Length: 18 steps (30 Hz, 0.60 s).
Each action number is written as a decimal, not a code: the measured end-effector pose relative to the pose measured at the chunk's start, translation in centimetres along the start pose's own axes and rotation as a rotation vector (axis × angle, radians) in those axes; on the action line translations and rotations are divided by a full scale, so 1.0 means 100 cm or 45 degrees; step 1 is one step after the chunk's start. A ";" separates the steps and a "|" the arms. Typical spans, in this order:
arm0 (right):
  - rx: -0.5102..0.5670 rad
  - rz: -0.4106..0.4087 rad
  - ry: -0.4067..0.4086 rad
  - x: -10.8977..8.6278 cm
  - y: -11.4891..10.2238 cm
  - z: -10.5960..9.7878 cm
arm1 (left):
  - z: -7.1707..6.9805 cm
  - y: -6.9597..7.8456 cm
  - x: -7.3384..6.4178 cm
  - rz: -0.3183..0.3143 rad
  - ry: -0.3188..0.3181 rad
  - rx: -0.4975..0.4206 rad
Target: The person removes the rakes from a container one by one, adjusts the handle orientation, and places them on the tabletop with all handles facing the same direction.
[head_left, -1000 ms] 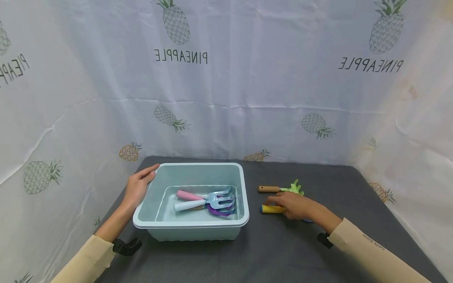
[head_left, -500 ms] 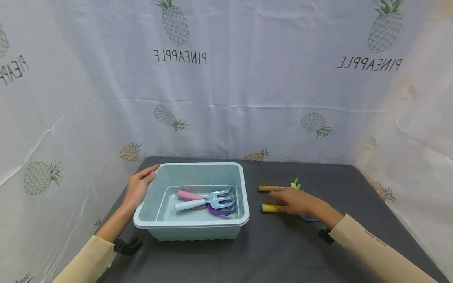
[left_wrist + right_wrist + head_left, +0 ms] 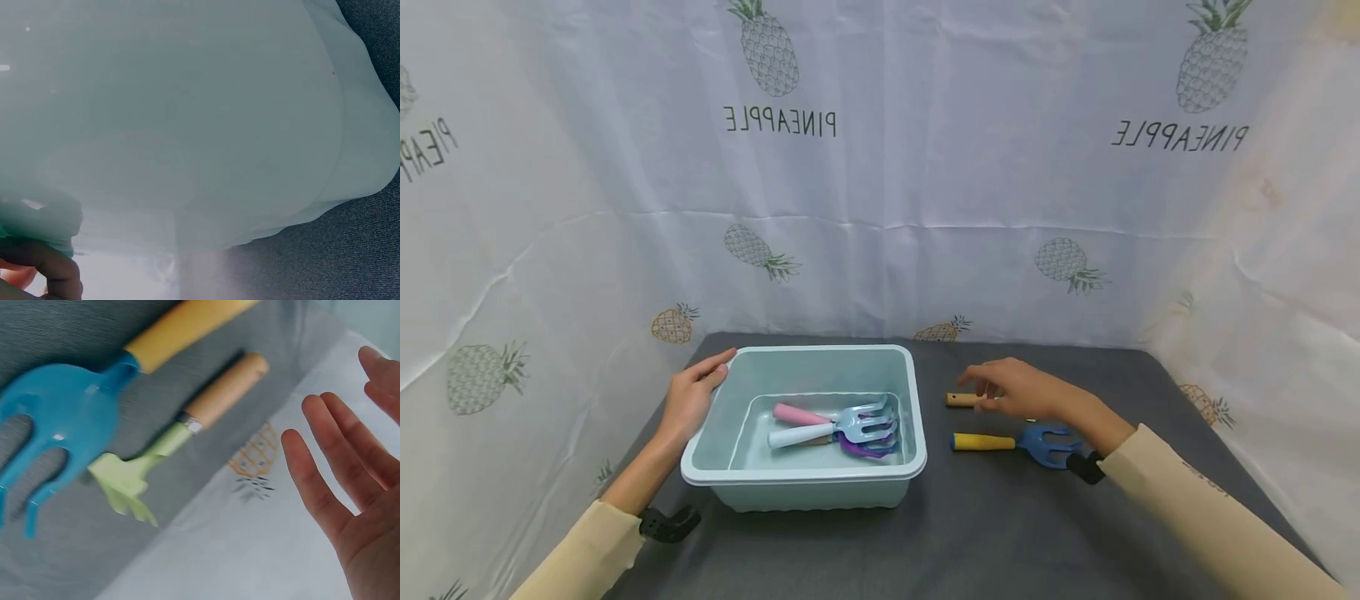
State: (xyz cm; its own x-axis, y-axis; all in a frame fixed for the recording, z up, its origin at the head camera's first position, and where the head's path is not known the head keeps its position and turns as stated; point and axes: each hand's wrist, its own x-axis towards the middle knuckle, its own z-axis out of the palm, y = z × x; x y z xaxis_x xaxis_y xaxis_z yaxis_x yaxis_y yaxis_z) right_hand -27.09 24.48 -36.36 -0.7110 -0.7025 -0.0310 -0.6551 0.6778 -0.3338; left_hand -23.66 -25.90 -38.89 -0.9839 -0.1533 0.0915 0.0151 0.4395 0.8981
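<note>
At the back, a hanging white cloth (image 3: 880,283) printed with pineapples; in front of it, a dark-covered table (image 3: 865,558). On the left half of the table, a pale green bin (image 3: 805,495), gripped at its left rim by the left hand (image 3: 691,400), thumb over the edge and fingers bent along the rim. Well apart, to the right of the bin, the right hand (image 3: 1022,390), over the table with nothing in its grasp. In the right wrist view, its fingers (image 3: 315,478) loose and parted, only slightly bent, with a gap between them and any tool; other digits cut off by the frame edge, too little to judge.

Nearer to the table's front edge than the right hand, a blue fork (image 3: 1045,446) with a yellow handle, lying flat and left untouched. Inside the bin, in a loose heap, a pale blue fork (image 3: 865,422) on top, partly covering a pink handle (image 3: 801,414) and a purple tool (image 3: 865,450).

Beneath the right hand in the head view, and far closer to it than to the left, a green rake (image 3: 172,439): long axis left to right, nearly parallel to the blue fork, prongs mostly hidden by the hand. Toward the bin, its wooden handle (image 3: 228,394), bare at the tip.
</note>
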 end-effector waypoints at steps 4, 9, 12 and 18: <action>-0.027 -0.027 0.019 0.007 -0.009 -0.012 | 0.000 0.001 -0.002 0.001 0.000 0.009; -0.101 -0.078 0.038 0.018 -0.026 -0.027 | 0.000 0.002 -0.002 -0.004 0.001 0.000; -0.130 -0.105 0.048 0.027 -0.037 -0.034 | 0.000 0.002 -0.002 -0.008 0.002 -0.010; -0.137 -0.146 0.056 0.045 -0.064 -0.045 | 0.001 0.003 -0.001 -0.019 -0.008 -0.018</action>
State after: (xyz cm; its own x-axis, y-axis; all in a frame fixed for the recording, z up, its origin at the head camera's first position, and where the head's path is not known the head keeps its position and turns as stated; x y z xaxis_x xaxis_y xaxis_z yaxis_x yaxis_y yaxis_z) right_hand -27.21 17.96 -30.08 -0.6388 -0.7682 0.0435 -0.7546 0.6145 -0.2302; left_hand -23.54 -25.69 -38.71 -0.9852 -0.1541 0.0752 0.0027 0.4248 0.9053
